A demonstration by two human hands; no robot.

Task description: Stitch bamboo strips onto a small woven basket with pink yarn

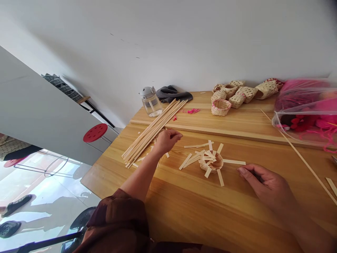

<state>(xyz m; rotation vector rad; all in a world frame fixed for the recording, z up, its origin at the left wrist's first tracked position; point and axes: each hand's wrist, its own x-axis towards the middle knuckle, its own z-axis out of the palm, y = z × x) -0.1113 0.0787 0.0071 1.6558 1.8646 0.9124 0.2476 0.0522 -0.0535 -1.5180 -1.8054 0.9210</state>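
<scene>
A small woven basket (203, 165) of pale strips sits on the table, with several loose strip ends sticking out around its rim. To its right, my right hand (271, 186) is closed, thumb against forefinger, by the tip of one outward strip (234, 162). Whether that strip or something thin is between the fingertips cannot be made out. My left hand (167, 141) hovers left of the basket, beside a bundle of long flat strips (155, 131). Its fingers are curled together, and what they hold, if anything, is hidden. Short cut strips (193, 160) lie left of the basket.
Several finished woven baskets (221, 107) stand by the wall. A clear bag with pink material (302, 109) is at the right, near a long thin strip (302, 160). A water bottle (152, 102) and dark cloth (173, 94) are at the back. A red stool (95, 132) stands left.
</scene>
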